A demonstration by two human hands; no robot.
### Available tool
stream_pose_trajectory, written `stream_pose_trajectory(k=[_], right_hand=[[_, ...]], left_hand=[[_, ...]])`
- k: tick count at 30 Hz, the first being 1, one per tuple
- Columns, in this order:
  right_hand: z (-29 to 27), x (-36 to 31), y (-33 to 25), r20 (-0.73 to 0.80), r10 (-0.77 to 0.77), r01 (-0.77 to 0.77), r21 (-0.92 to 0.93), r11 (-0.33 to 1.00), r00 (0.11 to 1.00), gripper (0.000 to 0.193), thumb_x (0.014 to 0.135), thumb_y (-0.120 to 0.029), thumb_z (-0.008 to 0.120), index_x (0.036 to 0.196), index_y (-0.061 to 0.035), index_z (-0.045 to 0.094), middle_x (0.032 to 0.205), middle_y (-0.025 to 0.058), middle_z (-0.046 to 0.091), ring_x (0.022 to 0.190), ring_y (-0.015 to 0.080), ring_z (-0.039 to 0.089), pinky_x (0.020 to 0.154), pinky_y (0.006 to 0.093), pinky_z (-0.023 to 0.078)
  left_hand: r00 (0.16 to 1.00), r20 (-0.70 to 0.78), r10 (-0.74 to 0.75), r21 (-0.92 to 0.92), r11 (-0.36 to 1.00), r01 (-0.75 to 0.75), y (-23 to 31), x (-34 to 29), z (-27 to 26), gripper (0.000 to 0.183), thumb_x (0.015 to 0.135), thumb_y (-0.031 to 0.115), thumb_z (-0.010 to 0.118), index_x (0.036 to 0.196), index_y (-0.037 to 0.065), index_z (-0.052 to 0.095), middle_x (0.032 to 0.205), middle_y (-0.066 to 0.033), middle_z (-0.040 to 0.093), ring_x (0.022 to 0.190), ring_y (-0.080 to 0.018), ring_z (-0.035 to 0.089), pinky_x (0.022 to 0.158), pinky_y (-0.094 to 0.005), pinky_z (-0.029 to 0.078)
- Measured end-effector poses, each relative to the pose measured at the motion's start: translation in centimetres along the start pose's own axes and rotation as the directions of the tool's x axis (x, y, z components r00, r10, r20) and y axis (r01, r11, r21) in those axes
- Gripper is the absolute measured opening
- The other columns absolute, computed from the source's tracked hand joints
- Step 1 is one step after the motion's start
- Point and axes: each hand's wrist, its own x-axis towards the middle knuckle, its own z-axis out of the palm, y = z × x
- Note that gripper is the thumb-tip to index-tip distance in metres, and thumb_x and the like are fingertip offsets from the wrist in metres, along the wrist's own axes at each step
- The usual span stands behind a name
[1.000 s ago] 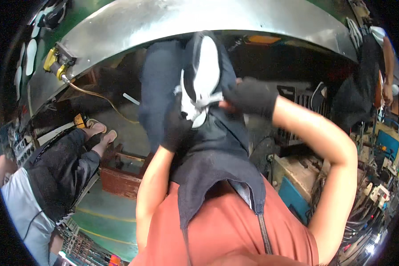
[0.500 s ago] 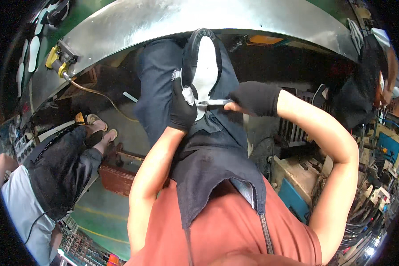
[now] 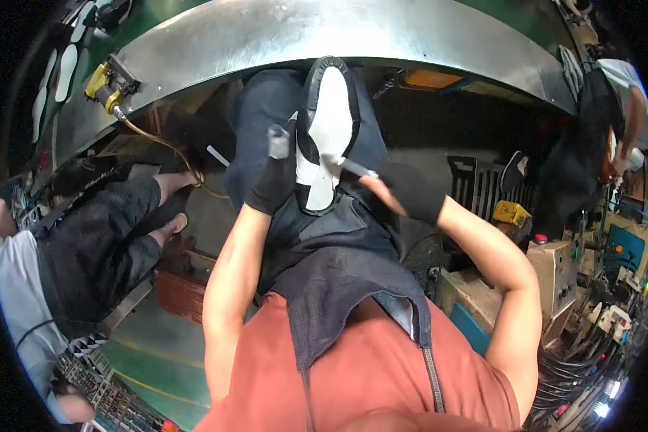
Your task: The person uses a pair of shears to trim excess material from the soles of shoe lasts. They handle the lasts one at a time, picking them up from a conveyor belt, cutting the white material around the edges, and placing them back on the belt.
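Observation:
A shoe [image 3: 331, 108] lies sole-up across my lap, its toe toward the bench. Its dark upper is gathered round the rim of a white bottom, and a narrow white piece with black patches is at the heel. In my right hand [image 3: 407, 191], in a black fingerless glove, is a slim silver knife-like tool [image 3: 357, 168], its tip on the white bottom near the waist. My left hand [image 3: 272, 176], gloved in black with grey tape round one digit, is at the shoe's left side. Its other fingers are blurred or hidden.
A curved metal bench [image 3: 216, 54] stands ahead, with a yellow air tool [image 3: 108, 86] on a hose and white sole-shaped pieces [image 3: 66, 72] at left. People sit at left [image 3: 101, 252] and far right [image 3: 583, 144]. Machinery [image 3: 554, 273] and cables crowd the right.
My left hand has drawn back left, its taped digit off the white bottom. The knife-like tool has tilted, and my right hand and elbow have come lower and inward. The left person's legs have shifted.

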Motion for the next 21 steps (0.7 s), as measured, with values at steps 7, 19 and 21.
stream_pose_trajectory(k=[7,19,21], right_hand=[[-5.8,0.7,-0.9,0.004,0.041,-0.041,-0.025,0.999,0.999,0.037,0.093,-0.034,0.052,0.082,0.0002,0.06,0.072,0.018,0.059,0.066,0.0312,0.057,0.061,0.0375,0.045],[-2.7,6.8,8.2,-0.125,-0.45,0.368,-0.408,0.836,0.884,0.029,0.086,-0.034,0.062,0.082,-0.0063,0.057,0.074,0.0146,0.057,0.068,0.0349,0.06,0.057,0.0411,0.047],[-2.4,6.8,8.3,-0.135,-0.473,0.397,-0.377,0.837,0.871,0.028,0.086,-0.034,0.061,0.082,-0.006,0.057,0.075,0.0148,0.057,0.069,0.0345,0.06,0.058,0.0408,0.047]], left_hand=[[0.985,0.004,-0.17,-0.042,0.985,0.17,4.9,1.4,2.2,0.111,0.068,0.035,0.08,0.142,-0.009,0.009,0.143,-0.032,0.024,0.135,-0.0412,0.027,0.11,-0.0423,0.026],[0.94,0.175,-0.293,-0.735,0.597,0.323,0.9,3.1,1.7,0.08,0.08,0.026,0.069,0.14,-0.001,0.024,0.135,-0.0202,0.04,0.127,-0.0317,0.04,0.107,-0.0386,0.031],[0.885,0.008,-0.466,-0.789,0.541,0.292,3.2,3.6,2.1,0.058,0.084,0.014,0.063,0.134,-0.001,0.037,0.128,-0.0167,0.049,0.122,-0.0275,0.046,0.103,-0.0356,0.035]])
